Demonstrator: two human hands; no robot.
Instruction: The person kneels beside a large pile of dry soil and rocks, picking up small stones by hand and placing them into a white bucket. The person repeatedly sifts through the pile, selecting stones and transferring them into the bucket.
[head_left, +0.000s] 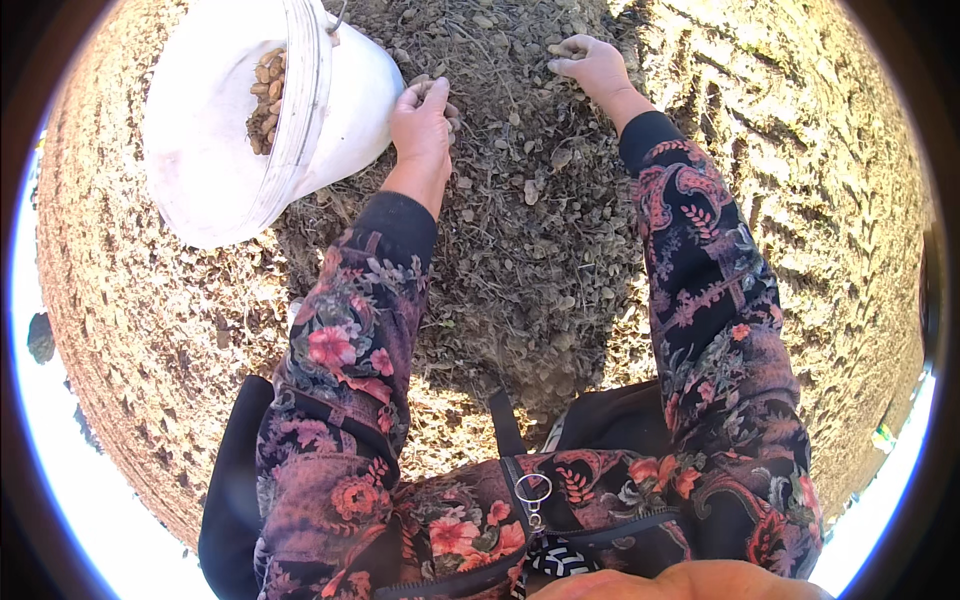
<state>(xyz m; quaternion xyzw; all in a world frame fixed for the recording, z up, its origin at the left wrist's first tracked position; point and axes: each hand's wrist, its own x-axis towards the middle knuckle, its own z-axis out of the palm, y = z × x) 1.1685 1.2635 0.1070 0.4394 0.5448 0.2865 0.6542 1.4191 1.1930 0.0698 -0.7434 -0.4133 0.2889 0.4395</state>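
Note:
A white plastic bucket (352, 112) lies tipped at the upper left, its mouth towards the left. Inside it are several peanuts in their shells (271, 86) with some soil. Beside the bucket's right side is my left hand (425, 120), its fingers curled around what look like peanut pods, only partly visible. My right hand (592, 64) is farther right over the soil, thumb and fingers pinched on a small pale-brown thing, likely a peanut pod. Dry soil with leaf litter and bits of stem (525, 225) stretches between and below the hands.
The bucket's wire handle (339, 16) shows at its rim. Sunlit, rough ground with dry plant debris (817, 187) spreads on the right, and more tilled soil (112, 300) on the left. My dark-clad legs (615, 420) are near the bottom, below the shaded ground.

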